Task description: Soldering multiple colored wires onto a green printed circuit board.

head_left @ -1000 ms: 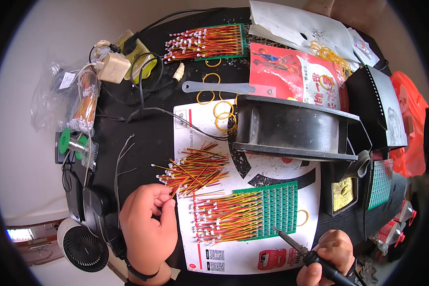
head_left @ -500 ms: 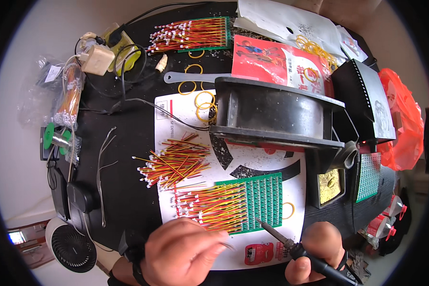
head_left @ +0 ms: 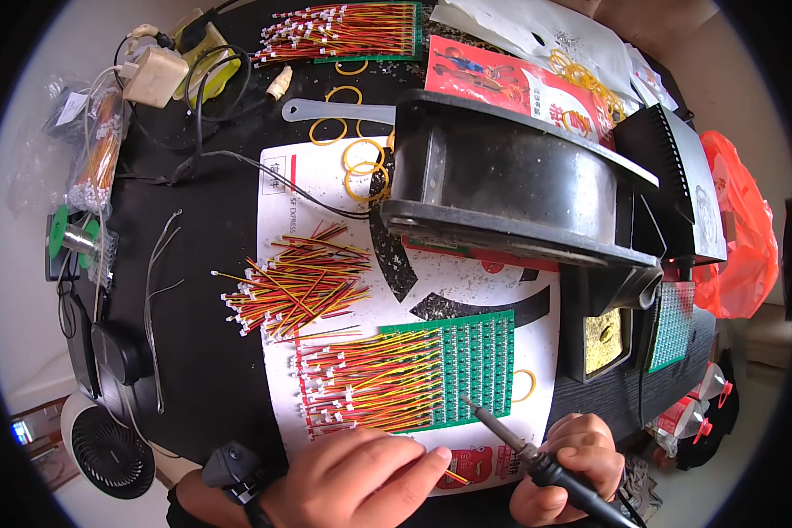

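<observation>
My right hand (head_left: 581, 462) is wrapped around the black handle of a soldering iron (head_left: 550, 472). The iron's tip slants up to the left and is over or at the lower part of a green circuit board (head_left: 477, 370); contact cannot be made out. Rows of red and yellow wires with white connectors (head_left: 370, 378) lie across the board's left side. Below the board, my left hand (head_left: 370, 475) is closed in a pinch. Short red and yellow wire ends (head_left: 456, 476) stick out from its fingertips; the rest of that wire is hidden.
Loose wires are heaped in a pile (head_left: 304, 286) left of the board. A black fan (head_left: 519, 180) stands behind it. To the right are a yellow tip cleaner (head_left: 605, 341), another board (head_left: 671, 326) and a black box (head_left: 678, 185). A solder spool (head_left: 77, 238) sits far left.
The whole view has shifted a little. My left hand has turned, and coloured wire ends now show at its fingertips. My right hand still grips the soldering iron, its tip near the board's lower edge.
</observation>
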A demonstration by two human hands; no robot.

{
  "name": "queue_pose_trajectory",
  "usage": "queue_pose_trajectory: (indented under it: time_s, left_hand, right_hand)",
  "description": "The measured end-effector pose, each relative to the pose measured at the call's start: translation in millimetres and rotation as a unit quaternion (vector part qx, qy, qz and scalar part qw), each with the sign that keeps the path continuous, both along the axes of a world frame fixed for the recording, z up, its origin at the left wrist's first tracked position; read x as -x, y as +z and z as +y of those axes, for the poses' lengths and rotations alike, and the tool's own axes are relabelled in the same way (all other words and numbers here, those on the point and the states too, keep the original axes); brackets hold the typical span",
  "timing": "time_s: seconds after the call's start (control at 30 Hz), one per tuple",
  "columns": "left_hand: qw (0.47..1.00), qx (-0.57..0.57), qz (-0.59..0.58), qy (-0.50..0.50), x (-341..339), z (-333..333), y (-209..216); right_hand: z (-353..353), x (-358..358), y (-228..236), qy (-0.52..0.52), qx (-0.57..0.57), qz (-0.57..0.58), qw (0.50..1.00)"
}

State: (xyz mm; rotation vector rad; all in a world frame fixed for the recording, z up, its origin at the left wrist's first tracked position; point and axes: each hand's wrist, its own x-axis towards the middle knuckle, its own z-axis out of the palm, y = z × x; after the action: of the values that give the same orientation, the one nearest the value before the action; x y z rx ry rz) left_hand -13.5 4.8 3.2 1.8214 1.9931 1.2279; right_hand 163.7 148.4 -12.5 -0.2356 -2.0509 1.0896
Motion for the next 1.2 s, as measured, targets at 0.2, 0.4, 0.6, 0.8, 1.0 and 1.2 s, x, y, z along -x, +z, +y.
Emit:
queue_pose_trajectory:
  time_s: [0.2,0.4,0.6,0.8,1.0,1.2]
  left_hand:
    - [1.0,0.014,0.011,-0.012,-5.2,3.4,1.8]
    - [0.997,0.052,0.057,0.03,-6.0,5.2,-0.5]
    - [0.992,0.07,0.084,0.062,-9.3,8.1,-2.5]
    - [0.994,0.076,0.047,0.07,-9.0,7.6,-5.7]
    - [0.993,0.092,0.013,0.067,-7.6,9.4,-5.5]
    - [0.991,0.105,0.002,0.079,-9.0,8.8,-5.3]
  right_hand:
    - [-1.2,0.4,13.0,0.0,0.009,-0.068,0.998]
    - [1.2,0.7,14.3,0.005,0.032,-0.08,0.996]
    - [-0.3,0.4,14.4,0.008,0.038,-0.094,0.995]
    - [-12.8,-3.9,6.7,-0.034,0.046,-0.129,0.99]
    - [-19.6,-8.2,2.4,-0.11,0.058,-0.159,0.979]
    - [-21.6,-7.0,1.6,-0.112,0.056,-0.164,0.978]
